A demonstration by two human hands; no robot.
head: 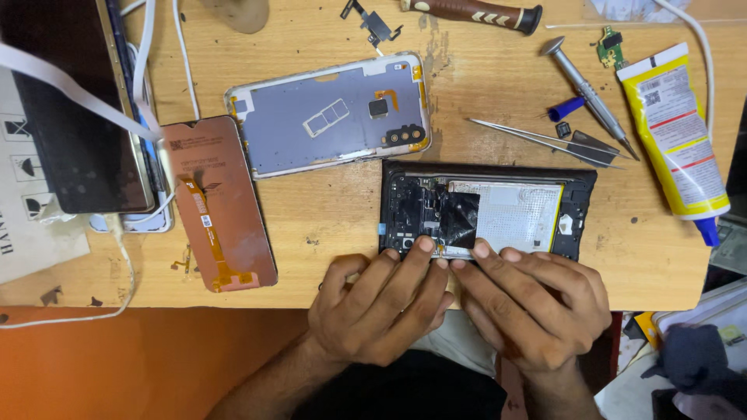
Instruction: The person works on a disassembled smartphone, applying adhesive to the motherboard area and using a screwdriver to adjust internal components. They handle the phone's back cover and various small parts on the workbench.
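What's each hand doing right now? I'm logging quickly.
Left hand: fingertips pressing the opened phone, grasping nothing.
Right hand: the same, fingertips on its near edge.

- Worn wooden bench (327,225), pale and grainy, filling most of the view; scratched and stained dark in patches, with a grey scuff near the far edge.
- Near edge running straight across the lower part, small chips and dark marks along it at the left.
- Below that edge at the left, a flat orange surface (140,365), evenly coloured.
- At the bench's right end, a dark gap, with cluttered pale and dark shapes low in the near right corner, too blurred to tell.
- Soft, even light from above, shadows faint and short.
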